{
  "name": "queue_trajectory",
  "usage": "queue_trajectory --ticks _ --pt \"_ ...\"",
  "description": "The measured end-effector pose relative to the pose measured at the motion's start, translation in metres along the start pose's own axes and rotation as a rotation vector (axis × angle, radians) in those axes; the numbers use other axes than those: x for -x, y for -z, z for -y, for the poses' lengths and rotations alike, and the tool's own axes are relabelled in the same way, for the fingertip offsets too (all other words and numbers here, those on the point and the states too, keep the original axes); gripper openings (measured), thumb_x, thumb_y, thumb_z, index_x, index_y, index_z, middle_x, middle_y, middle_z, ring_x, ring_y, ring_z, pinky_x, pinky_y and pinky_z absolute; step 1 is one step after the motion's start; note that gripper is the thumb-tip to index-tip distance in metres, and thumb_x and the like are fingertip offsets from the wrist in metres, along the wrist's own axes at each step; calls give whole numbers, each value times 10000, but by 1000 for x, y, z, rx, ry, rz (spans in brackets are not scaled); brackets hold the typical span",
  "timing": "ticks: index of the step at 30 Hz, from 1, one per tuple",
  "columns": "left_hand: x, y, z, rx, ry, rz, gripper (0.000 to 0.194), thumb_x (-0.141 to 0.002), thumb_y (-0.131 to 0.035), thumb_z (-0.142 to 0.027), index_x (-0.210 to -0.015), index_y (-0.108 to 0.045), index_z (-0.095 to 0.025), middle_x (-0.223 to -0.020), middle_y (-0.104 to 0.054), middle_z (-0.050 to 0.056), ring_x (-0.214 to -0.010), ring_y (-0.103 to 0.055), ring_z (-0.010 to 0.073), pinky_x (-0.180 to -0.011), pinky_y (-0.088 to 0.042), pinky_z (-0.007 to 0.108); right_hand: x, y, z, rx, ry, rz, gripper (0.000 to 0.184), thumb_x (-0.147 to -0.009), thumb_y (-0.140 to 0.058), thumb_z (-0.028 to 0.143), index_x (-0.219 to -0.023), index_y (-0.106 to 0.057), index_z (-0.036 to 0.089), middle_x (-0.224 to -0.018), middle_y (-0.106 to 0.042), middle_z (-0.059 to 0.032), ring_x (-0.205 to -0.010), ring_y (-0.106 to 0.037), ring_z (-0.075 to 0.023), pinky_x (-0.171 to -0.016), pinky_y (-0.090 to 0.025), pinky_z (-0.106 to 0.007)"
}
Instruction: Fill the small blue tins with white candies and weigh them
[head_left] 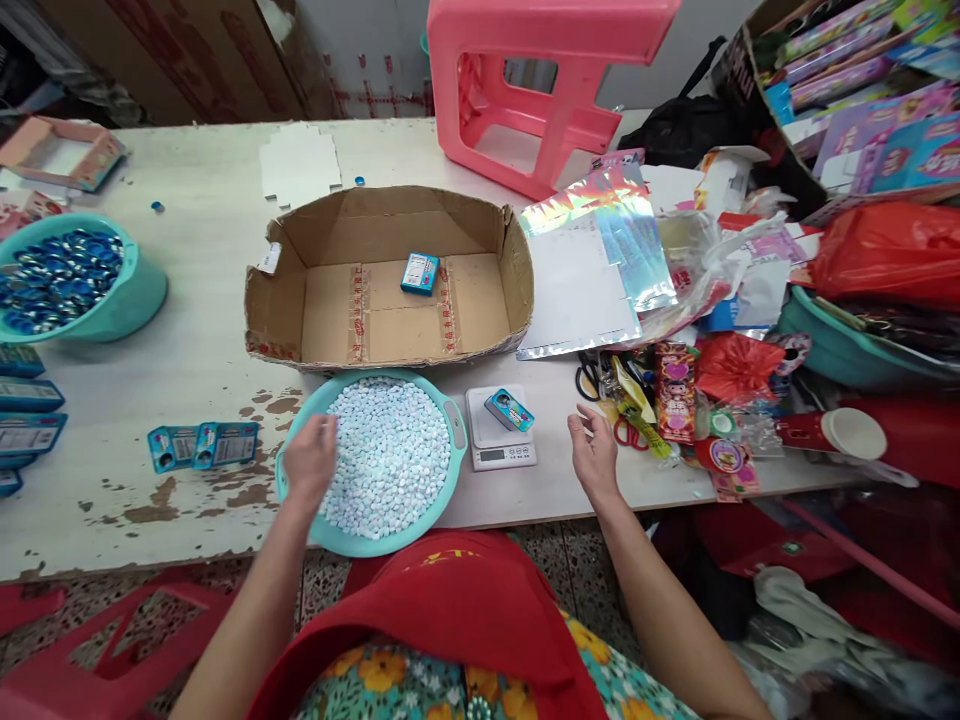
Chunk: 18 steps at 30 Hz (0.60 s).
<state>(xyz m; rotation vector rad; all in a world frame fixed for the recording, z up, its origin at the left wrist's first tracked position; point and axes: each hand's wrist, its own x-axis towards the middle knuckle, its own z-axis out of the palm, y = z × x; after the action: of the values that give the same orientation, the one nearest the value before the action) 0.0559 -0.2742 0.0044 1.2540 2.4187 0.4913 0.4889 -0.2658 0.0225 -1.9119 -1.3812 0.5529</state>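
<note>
My left hand [311,462], smeared by motion, is over the left side of a teal basin [459,440] filled with small white tablets [386,455]; I cannot tell whether its fingers hold any. To the right of a small digital scale [491,440], my right hand [595,450] hovers with fingers loosely bent and apart, holding nothing. A small blue box [510,409] lies tilted on the scale's plate. Another blue box [420,273] rests inside an open cardboard box [322,315] behind the basin. Two blue boxes [202,445] lie side by side left of the basin.
A teal bowl of shiny blue pieces [142,295] and stacked blue boxes [30,432] are at the left edge. Behind lies a pink stool [547,110]. Silvery sheets [585,270], scissors [589,378], packets and a paper cup [855,433] crowd the right.
</note>
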Motion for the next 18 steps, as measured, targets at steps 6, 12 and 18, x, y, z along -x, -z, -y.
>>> queue_trajectory --ticks 6,12,18 --pt "41 -62 -61 252 -136 269 282 -725 -631 -465 -841 -585 -211 -923 -610 104 -984 -520 297 -826 -371 358 15 -3 -5 -70 -28 31 444 -882 -461 505 -1083 -611 139 -1053 -595 -141 -951 -581 -235 -771 -517 -394" --pt "38 -47 -56 669 58 386 289 -669 -686 -429 -651 -494 -214 -567 -452 -9 -618 -497 174 -559 -327 246 16 -38 11 -131 54 129 513 -784 -609 517 -1164 -571 174 -1112 -593 -127 -1001 -581 -243 -785 -520 -378" --pt "27 -26 -52 1258 348 488 283 -735 -507 -477 -735 -500 -194 -589 -482 -11 -438 -419 98 -393 -273 207 8 -62 53 -114 136 149 430 -737 -680 492 -1018 -612 173 -920 -632 -71 -855 -595 -239 -790 -483 -395"
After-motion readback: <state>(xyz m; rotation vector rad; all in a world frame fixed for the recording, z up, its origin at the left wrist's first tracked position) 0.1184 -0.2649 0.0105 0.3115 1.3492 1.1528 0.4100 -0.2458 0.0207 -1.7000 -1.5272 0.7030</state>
